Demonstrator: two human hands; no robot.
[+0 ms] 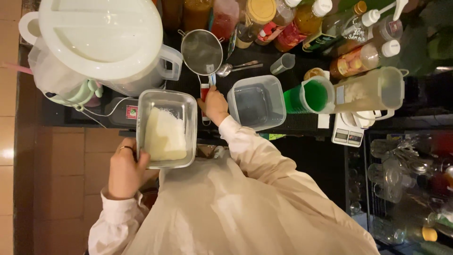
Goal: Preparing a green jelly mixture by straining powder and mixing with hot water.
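Note:
My left hand (pixel 125 170) grips the near left corner of a clear rectangular container (pixel 166 128) with a white, shredded-looking block inside, held above the counter's edge. My right hand (pixel 214 105) is closed on the red-and-white handle of a round mesh strainer (pixel 202 52) that lies on the dark counter, its bowl pointing away from me. An empty clear square container (pixel 256 101) stands just right of that hand.
A large white lidded jug (pixel 101 40) stands at the far left. A green-filled measuring jug (pixel 309 96), a clear pitcher (pixel 373 89), a small scale (pixel 348 134), a spoon (pixel 236 67) and several bottles (pixel 302 21) crowd the back and right. Glassware (pixel 406 165) sits below right.

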